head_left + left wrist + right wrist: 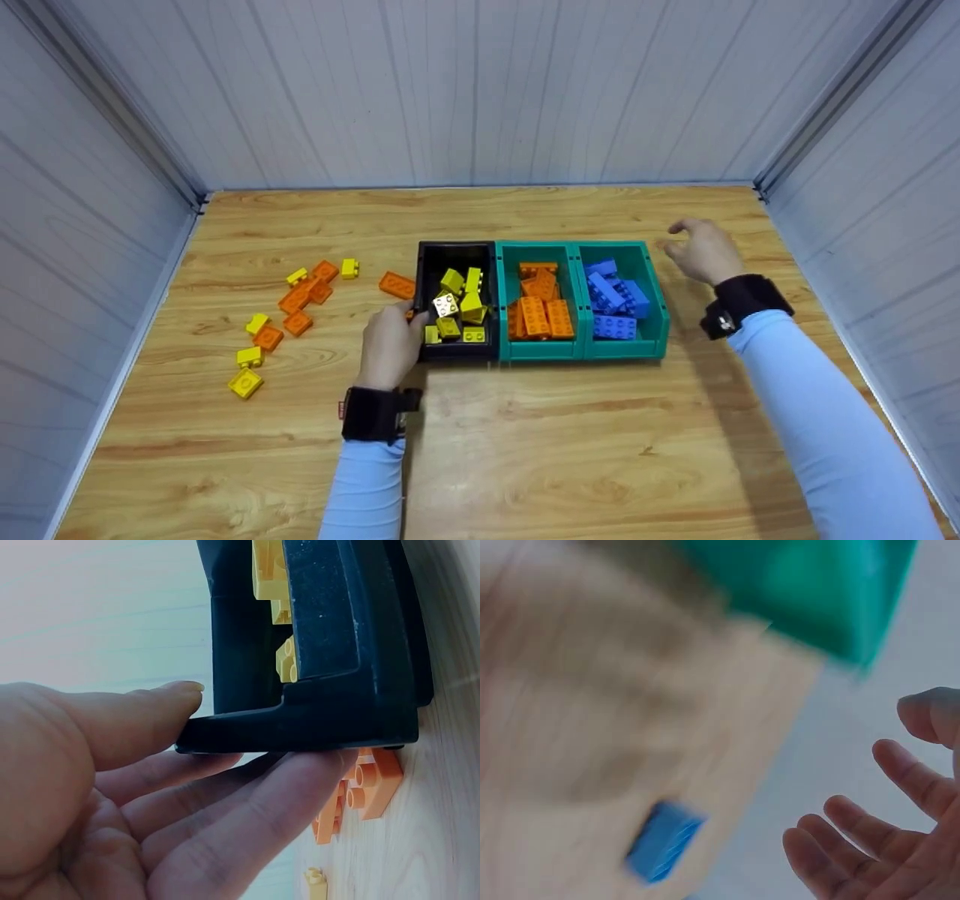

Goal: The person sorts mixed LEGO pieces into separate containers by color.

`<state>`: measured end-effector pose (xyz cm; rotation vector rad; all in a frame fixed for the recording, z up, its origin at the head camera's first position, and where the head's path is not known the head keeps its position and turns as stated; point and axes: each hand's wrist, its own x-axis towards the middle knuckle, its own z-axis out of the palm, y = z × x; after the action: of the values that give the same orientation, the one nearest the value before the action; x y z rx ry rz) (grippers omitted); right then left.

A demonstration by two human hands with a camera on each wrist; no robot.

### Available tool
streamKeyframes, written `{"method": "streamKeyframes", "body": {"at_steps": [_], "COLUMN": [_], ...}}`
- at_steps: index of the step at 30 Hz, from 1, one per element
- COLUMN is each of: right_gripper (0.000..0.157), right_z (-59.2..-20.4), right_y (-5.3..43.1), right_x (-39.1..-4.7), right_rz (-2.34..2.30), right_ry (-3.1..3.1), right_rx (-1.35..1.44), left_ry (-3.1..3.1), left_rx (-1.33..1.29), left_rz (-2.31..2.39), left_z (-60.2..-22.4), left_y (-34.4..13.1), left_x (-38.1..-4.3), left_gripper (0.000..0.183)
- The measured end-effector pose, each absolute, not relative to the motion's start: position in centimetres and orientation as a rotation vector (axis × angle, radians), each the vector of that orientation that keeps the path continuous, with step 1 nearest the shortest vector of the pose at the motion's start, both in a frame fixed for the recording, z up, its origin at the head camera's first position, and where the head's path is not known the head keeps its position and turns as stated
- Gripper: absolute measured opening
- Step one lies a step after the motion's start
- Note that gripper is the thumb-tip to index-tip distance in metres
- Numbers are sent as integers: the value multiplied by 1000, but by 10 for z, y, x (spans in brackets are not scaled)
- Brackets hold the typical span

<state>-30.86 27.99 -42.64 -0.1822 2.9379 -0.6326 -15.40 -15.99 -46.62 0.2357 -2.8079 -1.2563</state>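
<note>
My left hand (391, 345) grips the left wall of the black bin (457, 352); in the left wrist view the thumb lies at the rim and the fingers press the outer side. Yellow bricks (472, 307) fill the bottom of that bin. Beside it stand two joined teal bins (581, 352), one with orange bricks (535, 315), the other with blue bricks (615, 327). To the right of them my right hand (705, 251) hovers with spread, relaxed fingers, holding nothing. A blurred blue brick (664, 840) lies on the table in the right wrist view.
Loose orange bricks (295, 298) and yellow bricks (246, 383) lie scattered on the wooden table (525, 450) at the left. A single orange brick (397, 285) sits close to the black bin's left side. Pale panel walls (480, 90) enclose the table at the back and both sides.
</note>
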Motion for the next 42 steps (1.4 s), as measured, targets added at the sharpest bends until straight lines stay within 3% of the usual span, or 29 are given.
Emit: {"method": "streamKeyframes", "body": {"at_steps": [7,15,25,29,36,42], "right_gripper": [58,67,49,45,59,48], "right_z": [-453,-480,-492,-483,-439,-410], "right_y": [336,360,355,347,333,306], "right_x": [-319,-318,-310,-303,-287,-270], "right_rz": [-468,-401,-498,-511,-624,-574], "right_ry": [2915,2921,2976,2966,2958,2960], "right_rx": [-114,-169,-175,-225,-332,-652], "left_ry": [-2799,-2811,-2804,-2807,-2809,-2805], "left_rx": [230,223,221,233,227,218], "left_rz": [-1250,-1231,-1242,-1230,-1256,-1249], "left_z": [-466,-467,-465,-465,-465,-466], "left_y": [-160,-158,-158,-159,-158,-158], "left_x": [-151,-150,-152,-153,-154,-154], "left_gripper": [37,36,35,36,38,37]}}
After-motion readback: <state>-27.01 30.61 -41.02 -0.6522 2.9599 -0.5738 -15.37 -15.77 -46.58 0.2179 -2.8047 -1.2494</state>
